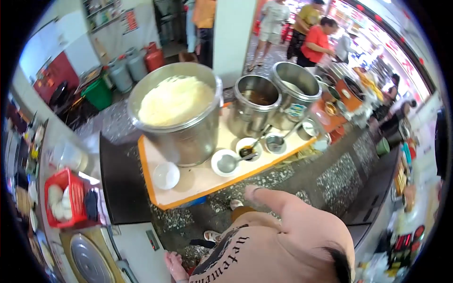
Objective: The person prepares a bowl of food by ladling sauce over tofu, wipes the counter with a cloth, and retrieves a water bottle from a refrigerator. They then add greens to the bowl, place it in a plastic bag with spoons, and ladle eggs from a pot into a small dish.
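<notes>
My left hand (pixel 174 266) hangs low beside the white cabinet (pixel 139 243), its fingers loosely bent with nothing seen in them. In front of my body is my right hand (pixel 251 193), a band at its wrist, near the front edge of the orange-rimmed table (pixel 207 190). Its fingers are too small and blurred to read. On that table a large metal pot (pixel 188 141) holds a pale, fluffy mass. Closer to my right hand sit a white bowl with a ladle (pixel 227 163), a bowl of dark sauce (pixel 246 150) and another ladle bowl (pixel 275 143).
Two more steel pots (pixel 250 120) (pixel 295 106) stand behind the bowls. An empty white bowl (pixel 165 175) is at the table's left. A red basket (pixel 66 200) and round metal lid (pixel 89 259) lie left. Gas cylinders (pixel 137 66) line the back; people (pixel 318 42) work far right.
</notes>
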A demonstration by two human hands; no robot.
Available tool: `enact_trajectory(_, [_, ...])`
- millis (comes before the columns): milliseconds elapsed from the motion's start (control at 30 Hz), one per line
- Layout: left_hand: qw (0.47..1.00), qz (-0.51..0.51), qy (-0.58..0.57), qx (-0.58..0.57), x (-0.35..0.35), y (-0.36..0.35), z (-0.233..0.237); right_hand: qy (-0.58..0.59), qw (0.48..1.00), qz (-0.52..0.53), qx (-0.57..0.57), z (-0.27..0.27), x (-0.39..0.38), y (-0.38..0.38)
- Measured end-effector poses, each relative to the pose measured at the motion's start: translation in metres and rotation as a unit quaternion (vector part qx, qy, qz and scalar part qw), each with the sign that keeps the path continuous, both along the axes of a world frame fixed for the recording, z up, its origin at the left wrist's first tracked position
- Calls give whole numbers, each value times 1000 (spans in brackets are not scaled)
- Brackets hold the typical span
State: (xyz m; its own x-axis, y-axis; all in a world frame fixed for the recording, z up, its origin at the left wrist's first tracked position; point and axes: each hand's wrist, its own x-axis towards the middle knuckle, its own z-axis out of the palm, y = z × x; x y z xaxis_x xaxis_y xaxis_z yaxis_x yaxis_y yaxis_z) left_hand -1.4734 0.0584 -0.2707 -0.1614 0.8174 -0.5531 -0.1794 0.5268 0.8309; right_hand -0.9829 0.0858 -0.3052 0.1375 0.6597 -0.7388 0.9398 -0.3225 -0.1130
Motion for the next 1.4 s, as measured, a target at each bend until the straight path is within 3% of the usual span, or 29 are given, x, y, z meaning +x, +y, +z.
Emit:
enact_trajectory(33, [1000, -16, -3, 3, 18, 10, 13, -68, 996, 3, -55, -89, 66, -38])
enact_trajectory(67, [997, -69, 32, 21, 50, 27, 37, -118, 989, 76, -55, -45, 94, -66])
enact_trajectory(100, [990, -119, 68, 43, 79, 39, 53, -145, 988, -19, -41, -15, 115, -98])
enact_trajectory(133, [981, -173, 52, 68, 103, 47, 53, -92, 986, -100, -94, 36, 126, -117])
enact_trajectory(167, [969, -227, 36, 91, 131, 53, 52, -194, 972, -131, 13, -41, 164, -164])
enact_trajectory(200, [952, -284, 52, 97, 166, 55, 61, -186, 981, -36, -39, 6, 164, -183])
enact_trajectory(267, [934, -341, 61, 89, 233, 50, 59, -83, 976, -200, 8, 10, 184, -239])
enact_trajectory(300, [916, -388, 42, 89, 270, 44, 56, -76, 973, -215, 7, -26, 200, -282])
enact_trajectory(367, [877, -470, 32, 93, 343, 25, 40, 67, 875, -465, 120, -110, 222, -365])
enact_trajectory(433, [843, -530, 33, 89, 425, -3, 31, -69, 955, -287, -23, -45, 212, -398])
enact_trajectory(467, [835, -540, 19, 101, 466, -22, 24, -59, 954, -289, -56, -115, 216, -454])
enact_trajectory(500, [808, -576, 23, 120, 501, -42, 26, -22, 953, -254, -164, -109, 220, -486])
enact_trajectory(567, [752, -638, 24, 161, 571, -75, 43, 36, 829, -530, -176, -138, 213, -565])
enact_trajectory(600, [726, -664, 24, 178, 599, -91, 56, 38, 827, -531, -183, -118, 225, -580])
enact_trajectory(667, [692, -684, 48, 225, 651, -106, 69, 76, 853, -454, -244, -40, 259, -566])
enact_trajectory(700, [684, -691, 50, 227, 671, -106, 69, 76, 854, -455, -243, -51, 282, -575])
enact_trajectory(767, [692, -692, 51, 199, 703, -102, 69, 7, 920, -329, -212, -82, 317, -588])
enact_trajectory(833, [681, -694, 90, 214, 737, -87, 52, -7, 939, -287, -191, -105, 360, -589])
enact_trajectory(933, [657, -707, 112, 234, 797, -62, 37, -88, 947, -300, -71, -126, 427, -552])
enact_trajectory(967, [680, -705, 76, 188, 820, -56, 31, -72, 970, -217, -79, -171, 453, -550])
enact_trajectory(1000, [699, -699, 41, 143, 846, -49, 27, -83, 968, -238, -10, -165, 479, -530])
enact_trajectory(1033, [693, -707, 42, 137, 873, -42, 21, -106, 921, -354, 125, -152, 497, -515])
enact_trajectory(1067, [676, -719, 32, 160, 897, -37, 14, -46, 891, -428, 147, -115, 521, -486])
enact_trajectory(1100, [659, -729, 21, 185, 921, -33, 11, -12, 893, -393, 218, -103, 544, -478])
enact_trajectory(1133, [656, -733, 23, 178, 947, -32, 19, 103, 738, -637, 198, -82, 567, -454])
enact_trajectory(1167, [638, -749, 23, 176, 975, -33, 35, 129, 668, -709, 186, -68, 592, -442])
enact_trajectory(1267, [611, -770, 25, 181, 1030, -33, 58, 91, 617, -750, 220, -8, 650, -414])
enact_trajectory(1333, [603, -775, 24, 189, 1054, -32, 66, 74, 635, -728, 250, -28, 687, -426])
enact_trajectory(1400, [635, -763, 8, 121, 1071, -33, 69, 97, 621, -745, 224, -16, 723, -424])
